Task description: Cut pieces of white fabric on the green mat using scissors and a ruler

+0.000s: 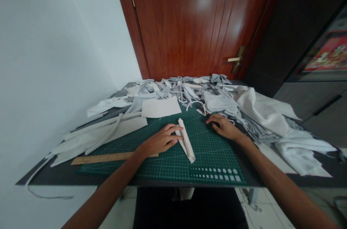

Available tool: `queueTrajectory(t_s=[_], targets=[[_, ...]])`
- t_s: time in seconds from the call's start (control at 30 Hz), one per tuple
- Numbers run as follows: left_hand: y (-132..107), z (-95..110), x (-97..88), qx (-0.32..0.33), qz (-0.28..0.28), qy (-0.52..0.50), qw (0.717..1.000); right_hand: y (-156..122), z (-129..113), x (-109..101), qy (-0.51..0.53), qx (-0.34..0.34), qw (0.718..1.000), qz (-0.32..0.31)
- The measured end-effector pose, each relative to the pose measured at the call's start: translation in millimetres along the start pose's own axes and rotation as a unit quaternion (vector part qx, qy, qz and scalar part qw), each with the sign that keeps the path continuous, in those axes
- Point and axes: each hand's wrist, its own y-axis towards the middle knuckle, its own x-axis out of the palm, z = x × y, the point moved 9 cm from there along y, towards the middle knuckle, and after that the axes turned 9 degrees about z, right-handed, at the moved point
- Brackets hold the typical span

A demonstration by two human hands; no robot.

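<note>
The left hand (159, 139) touches rolled cloth (188, 144), fingers spread. Right of them, the right hand (224, 126) curls; can't tell its grip.

Plain white wall (54, 48) down the left side, shiny reddish-brown door (179, 23) top center with a lever handle (238, 59), dark cabinet (287, 30) upper right, pale tiled floor (126, 209) peeking out bottom.

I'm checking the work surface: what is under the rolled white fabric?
The green cutting mat shows around the rolled white fabric, which the left hand touches from above. Whatever lies directly beneath is covered.
</note>
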Motion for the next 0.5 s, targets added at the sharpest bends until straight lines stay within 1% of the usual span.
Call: queueTrajectory(t_s=[0.07, 0.1, 0.17, 0.27, 0.3, 0.33, 0.37, 0.4, 0.5], targets=[[1, 1, -0.9, -0.003, -0.001, -0.001, 1.0, 2, -13, 1, -0.011, -0.019, 1.0, 0.011], [1, 1, -0.6, -0.007, -0.004, -0.004, 1.0, 3, -24, 5, -0.017, -0.033, 0.999, 0.013], [1, 0, 1.5, -0.011, -0.012, -0.011, 1.0, 3, -55, 19, -0.027, -0.073, 0.997, -0.002], [1, -2, 4.7, -0.007, -0.012, -0.02, 1.0, -3, -118, 57, 0.014, -0.175, 0.98, -0.094], [1, -2, 6.0, -0.003, -0.013, -0.024, 1.0, -6, -136, 65, 0.037, -0.202, 0.972, -0.116], [1, -3, 7.1, 0.003, -0.014, -0.027, 1.0, -7, -148, 71, 0.055, -0.211, 0.967, -0.129], [0, -3, 7.8, 0.007, -0.014, -0.028, 0.999, -8, -156, 74, 0.069, -0.215, 0.965, -0.135], [0, -4, 8.0, 0.01, -0.012, -0.026, 1.0, -7, -159, 75, 0.077, -0.209, 0.965, -0.134], [-2, -5, 7.5, 0.007, -0.005, -0.016, 1.0, -5, -149, 69, 0.071, -0.177, 0.973, -0.127]])
